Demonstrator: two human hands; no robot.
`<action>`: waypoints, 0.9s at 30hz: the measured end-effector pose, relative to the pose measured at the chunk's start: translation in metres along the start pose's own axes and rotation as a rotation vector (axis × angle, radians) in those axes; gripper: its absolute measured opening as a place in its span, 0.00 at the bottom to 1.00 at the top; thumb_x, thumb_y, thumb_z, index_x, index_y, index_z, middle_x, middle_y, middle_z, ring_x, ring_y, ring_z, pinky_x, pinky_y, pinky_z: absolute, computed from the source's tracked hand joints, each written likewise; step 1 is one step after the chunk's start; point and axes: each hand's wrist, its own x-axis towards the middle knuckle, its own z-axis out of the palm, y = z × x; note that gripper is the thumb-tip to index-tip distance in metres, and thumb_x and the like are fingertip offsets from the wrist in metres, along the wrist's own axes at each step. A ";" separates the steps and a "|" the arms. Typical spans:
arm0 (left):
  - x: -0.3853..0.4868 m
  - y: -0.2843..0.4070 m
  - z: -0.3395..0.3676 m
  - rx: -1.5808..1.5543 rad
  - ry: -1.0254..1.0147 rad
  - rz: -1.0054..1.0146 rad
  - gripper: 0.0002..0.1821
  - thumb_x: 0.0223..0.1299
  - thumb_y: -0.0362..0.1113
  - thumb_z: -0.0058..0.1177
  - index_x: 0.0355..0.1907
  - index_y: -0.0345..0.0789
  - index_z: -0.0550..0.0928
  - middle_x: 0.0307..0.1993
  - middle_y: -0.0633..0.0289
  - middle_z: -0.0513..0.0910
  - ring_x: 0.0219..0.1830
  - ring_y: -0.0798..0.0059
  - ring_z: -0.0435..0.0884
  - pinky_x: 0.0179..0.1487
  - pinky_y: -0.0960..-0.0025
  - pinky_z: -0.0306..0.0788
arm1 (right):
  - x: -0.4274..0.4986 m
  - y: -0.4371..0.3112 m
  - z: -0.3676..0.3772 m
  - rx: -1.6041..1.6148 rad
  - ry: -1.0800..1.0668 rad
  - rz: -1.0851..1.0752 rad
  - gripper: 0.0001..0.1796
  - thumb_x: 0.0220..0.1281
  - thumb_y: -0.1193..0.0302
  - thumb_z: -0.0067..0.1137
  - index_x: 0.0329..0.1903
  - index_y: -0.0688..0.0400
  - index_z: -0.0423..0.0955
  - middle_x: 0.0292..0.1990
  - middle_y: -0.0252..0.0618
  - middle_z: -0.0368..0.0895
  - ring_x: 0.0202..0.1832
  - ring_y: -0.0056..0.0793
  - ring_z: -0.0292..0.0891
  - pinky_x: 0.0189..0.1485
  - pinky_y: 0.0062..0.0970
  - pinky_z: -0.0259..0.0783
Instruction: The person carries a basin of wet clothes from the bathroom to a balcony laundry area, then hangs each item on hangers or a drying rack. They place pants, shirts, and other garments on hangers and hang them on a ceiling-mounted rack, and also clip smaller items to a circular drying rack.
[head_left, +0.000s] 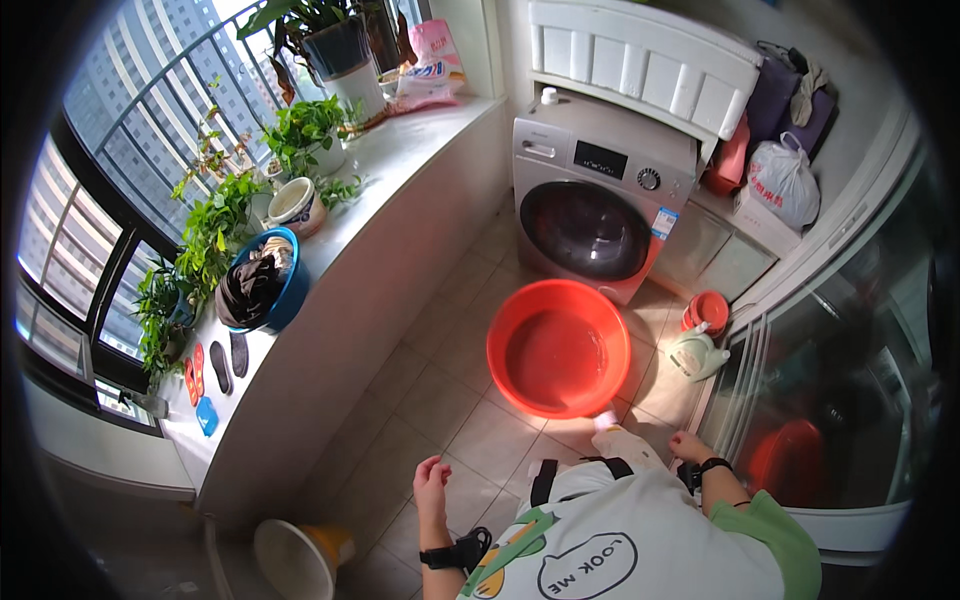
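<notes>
Before me on the tiled floor sits a large red plastic basin (559, 360), with ripples of light inside that look like clear water. My left hand (432, 484) hangs in the air left of my body, fingers loosely bent and apart, holding nothing. On the other side, my right hand (688, 447) is curled near the glass sliding door (840, 360); nothing shows in it. Both hands are apart from the basin. Just beyond the basin stands a front-loading washing machine (592, 202), its round door shut. My foot (604, 420) is close to the basin's near rim.
A blue basin of clothes (296, 300) rests on the windowsill (375, 187), among potted plants (217, 217) and shoe insoles (220, 367). Right of the machine are a pale green detergent jug (694, 356) and a small red bucket (706, 311). A white-and-orange bucket (296, 559) lies lower left.
</notes>
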 end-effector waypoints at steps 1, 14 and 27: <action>0.002 0.005 0.010 0.022 -0.013 -0.008 0.10 0.63 0.32 0.46 0.45 0.35 0.76 0.32 0.65 0.81 0.32 0.82 0.77 0.36 0.80 0.67 | 0.000 -0.005 -0.001 0.025 0.015 -0.048 0.14 0.54 0.64 0.51 0.37 0.60 0.79 0.29 0.46 0.83 0.30 0.40 0.80 0.34 0.36 0.74; 0.000 0.037 0.122 0.139 0.006 -0.124 0.13 0.64 0.35 0.46 0.49 0.34 0.75 0.35 0.66 0.82 0.37 0.81 0.79 0.41 0.78 0.68 | 0.080 0.014 -0.018 0.000 -0.298 0.070 0.12 0.54 0.67 0.51 0.31 0.61 0.79 0.24 0.42 0.82 0.24 0.33 0.79 0.27 0.33 0.74; -0.010 0.013 0.114 0.013 0.177 -0.159 0.12 0.65 0.34 0.46 0.48 0.34 0.76 0.36 0.63 0.82 0.37 0.80 0.79 0.41 0.78 0.70 | 0.189 -0.120 -0.128 -0.071 0.113 -0.331 0.11 0.60 0.65 0.52 0.38 0.58 0.77 0.33 0.47 0.82 0.39 0.43 0.79 0.44 0.37 0.73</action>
